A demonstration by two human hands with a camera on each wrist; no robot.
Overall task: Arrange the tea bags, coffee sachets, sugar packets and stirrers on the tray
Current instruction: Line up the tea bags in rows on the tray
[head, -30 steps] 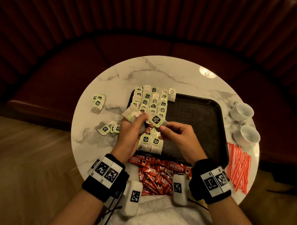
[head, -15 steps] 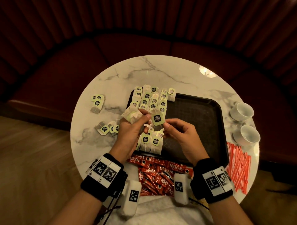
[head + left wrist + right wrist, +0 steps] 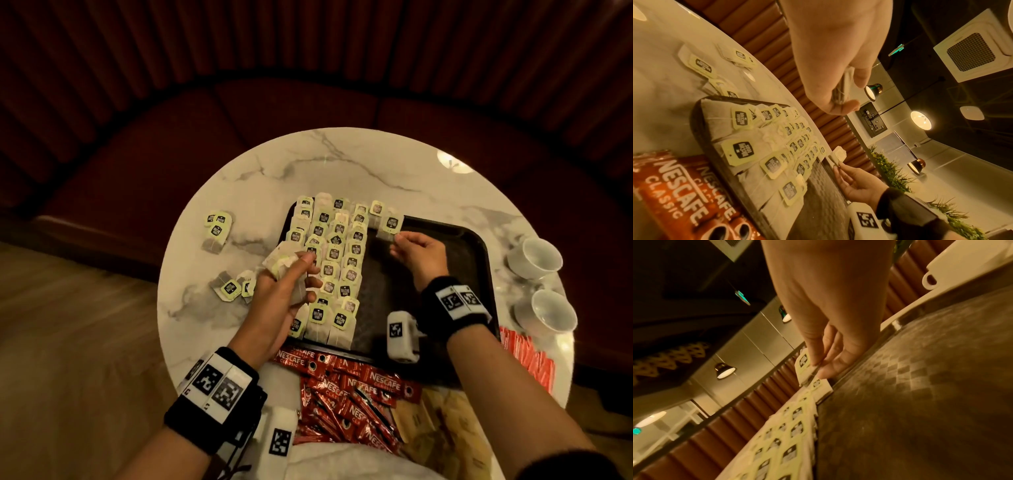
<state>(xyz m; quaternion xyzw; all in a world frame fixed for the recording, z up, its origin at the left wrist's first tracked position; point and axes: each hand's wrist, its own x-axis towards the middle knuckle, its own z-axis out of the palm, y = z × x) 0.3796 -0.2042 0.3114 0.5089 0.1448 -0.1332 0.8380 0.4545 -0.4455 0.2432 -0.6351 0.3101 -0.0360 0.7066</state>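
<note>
The right hand (image 3: 418,254) pinches one tea bag (image 3: 389,228) by its lower edge between thumb and fingertips (image 3: 819,365), holding it at the far edge of the black tray (image 3: 455,270), just beside the last bag of the far row. In the right wrist view the bag hangs tilted, its green tag facing away from the palm, just above the bag lying below it.

The left hand (image 3: 279,298) is curled round a small bundle of tea bags (image 3: 284,262), the thumb pressing them against the fingers; it hovers over the tray's left edge. In the left wrist view the bundle shows edge-on between thumb and fingers (image 3: 840,91).

Rows of tea bags (image 3: 337,260) with green tags cover the left part of the tray, overlapping one another from the far edge to the near edge. The right part of the tray is bare textured surface.

On the round marble table (image 3: 342,164), a few loose tea bags (image 3: 216,230) lie well left of the tray, and several more (image 3: 233,287) lie nearer, beside the left hand. Red Nescafe coffee sachets (image 3: 352,397) are heaped at the table's near edge, touching the tray's near rim. Red stirrers (image 3: 527,356) lie by the tray's near right corner. Two white cups (image 3: 536,257) stand at the table's right edge.
</note>
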